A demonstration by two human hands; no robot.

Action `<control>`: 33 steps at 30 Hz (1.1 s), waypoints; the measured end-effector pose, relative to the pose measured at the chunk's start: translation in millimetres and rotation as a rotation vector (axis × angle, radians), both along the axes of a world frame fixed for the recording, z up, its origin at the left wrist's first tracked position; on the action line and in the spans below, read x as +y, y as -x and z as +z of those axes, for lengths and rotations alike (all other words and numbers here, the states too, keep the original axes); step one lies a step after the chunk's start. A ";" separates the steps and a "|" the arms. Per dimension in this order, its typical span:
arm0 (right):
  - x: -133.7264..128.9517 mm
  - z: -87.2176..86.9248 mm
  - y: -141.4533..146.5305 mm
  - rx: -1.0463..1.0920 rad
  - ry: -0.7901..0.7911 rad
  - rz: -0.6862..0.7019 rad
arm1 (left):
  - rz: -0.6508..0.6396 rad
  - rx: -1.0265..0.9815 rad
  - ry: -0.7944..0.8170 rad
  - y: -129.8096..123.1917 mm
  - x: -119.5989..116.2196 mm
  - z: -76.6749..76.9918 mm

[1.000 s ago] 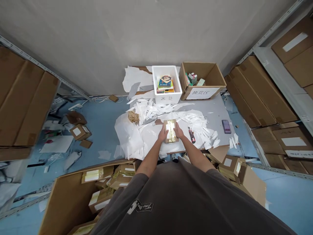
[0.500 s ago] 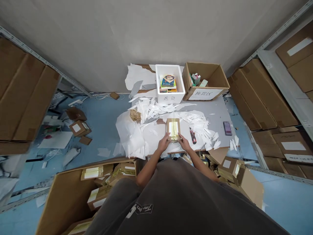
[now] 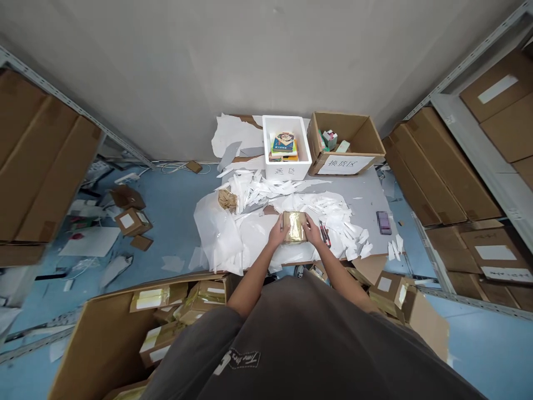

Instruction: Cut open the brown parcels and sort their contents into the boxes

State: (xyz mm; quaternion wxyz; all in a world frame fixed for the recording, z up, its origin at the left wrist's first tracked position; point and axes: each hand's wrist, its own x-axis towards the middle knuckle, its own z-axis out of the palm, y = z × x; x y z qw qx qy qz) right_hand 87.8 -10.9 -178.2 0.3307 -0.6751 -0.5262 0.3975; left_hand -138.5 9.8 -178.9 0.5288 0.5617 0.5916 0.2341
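A small cardboard box (image 3: 295, 228) with shiny yellowish tape across it is between my two hands, over the paper-strewn table (image 3: 362, 191). My left hand (image 3: 278, 232) grips its left side and my right hand (image 3: 311, 229) its right side, fingers wrapped around the edges. Just beyond my right hand lies a red and black utility knife (image 3: 325, 234), partly hidden by that hand. White paper scraps (image 3: 333, 208) spread behind and right of the box. Crumpled brown paper (image 3: 227, 199) and a translucent plastic bag (image 3: 216, 228) lie to the left.
At the table's back stand a white foam bin (image 3: 286, 172) holding books and a labelled cardboard box (image 3: 345, 165) with small cartons. A phone-like object (image 3: 383, 222) lies at right. A large carton (image 3: 104, 333) of parcels stands at lower left. Shelves of boxes (image 3: 449, 166) flank the table.
The box has been tipped in my hands: its white label no longer shows and a taped side faces up. Both hands have shifted up along its sides. The view has shifted slightly.
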 end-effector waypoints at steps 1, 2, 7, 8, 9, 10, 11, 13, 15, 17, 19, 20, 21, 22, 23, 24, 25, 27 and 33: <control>-7.4 -2.4 -3.8 0.025 0.004 0.001 | 0.004 -0.033 -0.049 2.8 -5.6 -2.1; -16.1 -4.5 -7.4 0.042 0.007 0.022 | -0.007 -0.067 -0.102 5.5 -12.1 -3.8; -57.6 -8.8 -12.9 0.019 -0.005 0.270 | -0.115 -0.060 -0.151 1.6 -43.0 -1.9; -60.2 -6.5 -12.9 0.005 -0.018 0.265 | -0.098 -0.029 -0.140 -2.2 -46.3 1.5; -59.8 -3.0 -13.5 -0.007 -0.039 0.243 | -0.071 0.002 -0.127 -6.2 -48.1 5.7; -56.2 1.6 -15.1 -0.016 -0.063 0.220 | -0.033 0.026 -0.113 -9.8 -48.5 10.4; -49.7 6.5 -17.5 -0.021 -0.090 0.204 | 0.016 0.039 -0.103 -13.1 -47.7 15.1; -30.7 14.9 -24.1 -0.030 -0.134 0.196 | 0.134 0.040 -0.099 -19.5 -43.3 22.0; -8.9 16.9 -30.1 -0.057 -0.116 0.223 | 0.210 0.038 -0.100 -27.2 -37.1 22.8; 8.8 10.8 -32.9 -0.109 -0.011 0.282 | 0.183 0.052 -0.055 -36.3 -31.2 16.8; 18.5 -0.4 -32.6 -0.164 0.134 0.348 | 0.105 0.083 0.020 -43.7 -26.9 7.3; 20.3 -6.1 -32.1 -0.180 0.190 0.375 | 0.070 0.107 0.038 -45.4 -25.2 2.9; 20.6 -11.0 -31.9 -0.186 0.218 0.392 | 0.045 0.144 0.034 -45.2 -23.6 -0.3; 20.0 -14.9 -32.6 -0.183 0.214 0.398 | 0.025 0.194 0.012 -43.1 -21.7 -2.1; 18.8 -17.6 -34.7 -0.179 0.182 0.388 | 0.001 0.254 -0.019 -39.3 -19.2 -2.3; 17.5 -19.3 -38.8 -0.183 0.137 0.360 | -0.032 0.321 -0.052 -34.2 -16.0 -1.0; 16.3 -20.5 -44.9 -0.201 0.094 0.314 | -0.081 0.389 -0.069 -28.5 -12.2 1.4; 14.4 -23.4 -63.7 -0.293 0.074 0.174 | -0.236 0.493 -0.078 -18.3 -3.4 7.6; 3.9 -55.0 -133.2 -0.581 0.488 -0.038 | -0.486 0.657 0.066 -17.7 8.0 13.3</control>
